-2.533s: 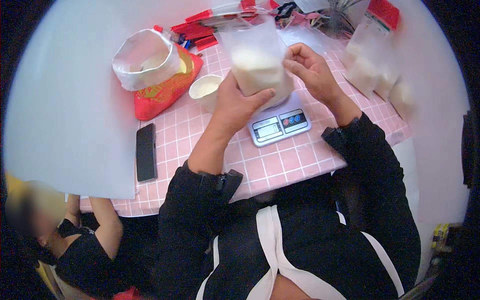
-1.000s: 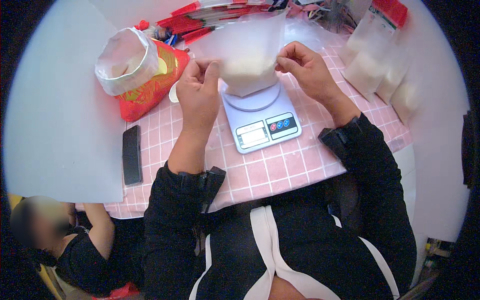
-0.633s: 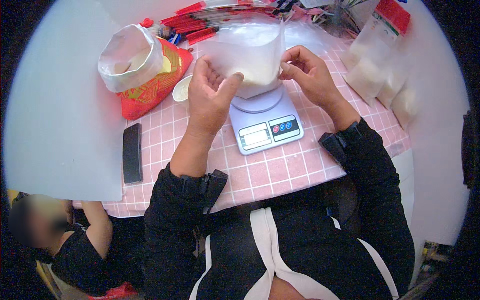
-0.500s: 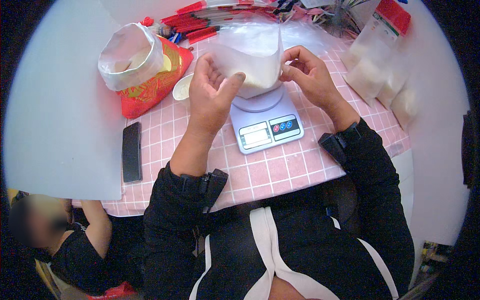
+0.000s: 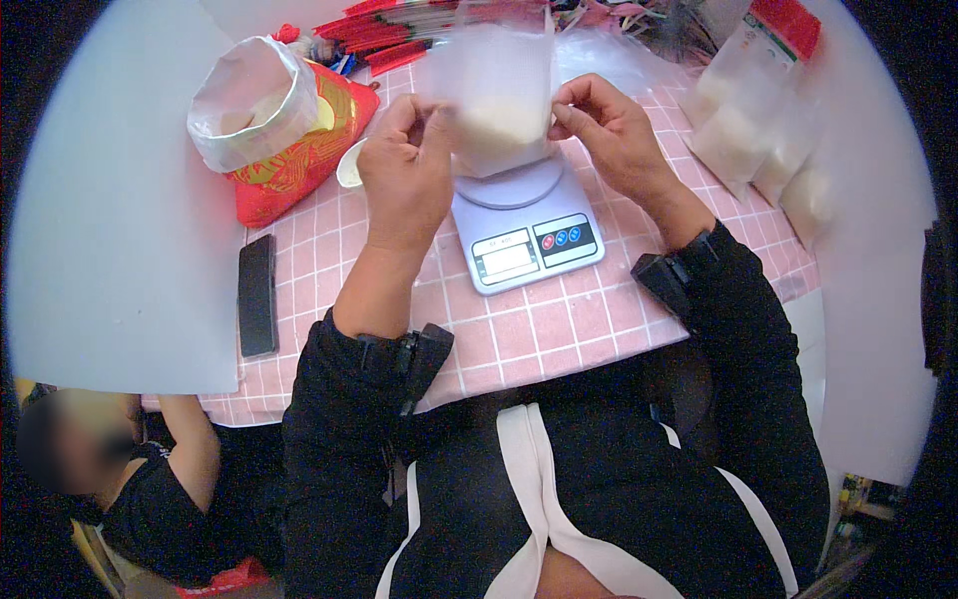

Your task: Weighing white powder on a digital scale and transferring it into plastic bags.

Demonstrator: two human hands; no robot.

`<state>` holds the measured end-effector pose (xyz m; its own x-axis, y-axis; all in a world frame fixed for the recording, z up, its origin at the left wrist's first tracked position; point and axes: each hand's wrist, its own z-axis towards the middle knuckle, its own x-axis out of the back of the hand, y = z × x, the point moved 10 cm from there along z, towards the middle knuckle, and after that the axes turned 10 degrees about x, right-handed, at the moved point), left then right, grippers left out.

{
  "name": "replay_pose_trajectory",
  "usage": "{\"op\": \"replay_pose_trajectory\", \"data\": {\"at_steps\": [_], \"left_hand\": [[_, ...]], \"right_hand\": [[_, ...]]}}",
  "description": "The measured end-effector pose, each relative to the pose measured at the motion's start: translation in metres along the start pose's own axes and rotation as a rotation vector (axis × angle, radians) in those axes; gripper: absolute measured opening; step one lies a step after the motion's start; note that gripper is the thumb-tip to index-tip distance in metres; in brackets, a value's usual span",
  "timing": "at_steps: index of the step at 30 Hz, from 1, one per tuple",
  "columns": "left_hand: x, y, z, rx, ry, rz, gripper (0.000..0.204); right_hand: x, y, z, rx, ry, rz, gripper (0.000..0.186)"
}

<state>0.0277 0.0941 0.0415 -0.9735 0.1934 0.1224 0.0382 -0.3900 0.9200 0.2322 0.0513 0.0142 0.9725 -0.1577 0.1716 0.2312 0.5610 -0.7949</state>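
A clear plastic bag (image 5: 507,120) partly filled with white grains, which look like rice, is held upright over the round plate of a white kitchen scale (image 5: 527,240). My left hand (image 5: 407,170) pinches the bag's left side between thumb and fingers. On the other side, my right hand (image 5: 611,135) pinches the bag's right edge. Whether the bag's bottom touches the scale plate, I cannot tell. Left of my left hand, a white scoop (image 5: 349,165) is partly hidden behind it. An opened red and gold sack (image 5: 299,150), its white lining folded out, stands farther left.
A dark phone (image 5: 257,295) lies at the table's left side. Several filled clear bags (image 5: 733,145) lie at the right. Red-edged packaging (image 5: 374,35) and loose clear plastic (image 5: 619,60) cover the back of the pink checked tablecloth (image 5: 519,339). Another person (image 5: 165,489) is at lower left.
The bag has been straightened up, its top now standing taller and its grains gathered low. Both hands keep their grip on its sides, with the left hand slightly farther left.
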Motion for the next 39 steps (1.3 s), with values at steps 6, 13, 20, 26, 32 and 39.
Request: {"op": "replay_pose_trajectory", "data": {"at_steps": [6, 13, 20, 26, 32, 39], "left_hand": [[0.005, 0.006, 0.003, -0.037, 0.017, 0.066, 0.008], [0.004, -0.005, -0.001, 0.079, 0.001, 0.075, 0.020], [0.001, -0.004, -0.004, 0.094, -0.020, -0.022, 0.043], [0.006, -0.001, -0.001, -0.020, -0.001, -0.121, 0.051], [0.035, 0.035, -0.005, -0.177, 0.097, 0.019, 0.044], [0.095, 0.009, 0.004, -0.002, 0.178, 0.084, 0.046]], "right_hand": [[-0.001, -0.001, 0.000, -0.046, 0.013, -0.037, 0.011], [-0.004, 0.006, -0.005, -0.123, -0.048, -0.069, 0.014], [0.000, -0.001, -0.007, -0.076, -0.003, -0.020, 0.032], [-0.006, -0.027, -0.006, 0.119, -0.120, -0.277, 0.054], [0.001, -0.021, -0.003, 0.126, -0.071, -0.288, 0.055], [0.001, -0.020, -0.001, 0.118, -0.056, -0.270, 0.054]]}}
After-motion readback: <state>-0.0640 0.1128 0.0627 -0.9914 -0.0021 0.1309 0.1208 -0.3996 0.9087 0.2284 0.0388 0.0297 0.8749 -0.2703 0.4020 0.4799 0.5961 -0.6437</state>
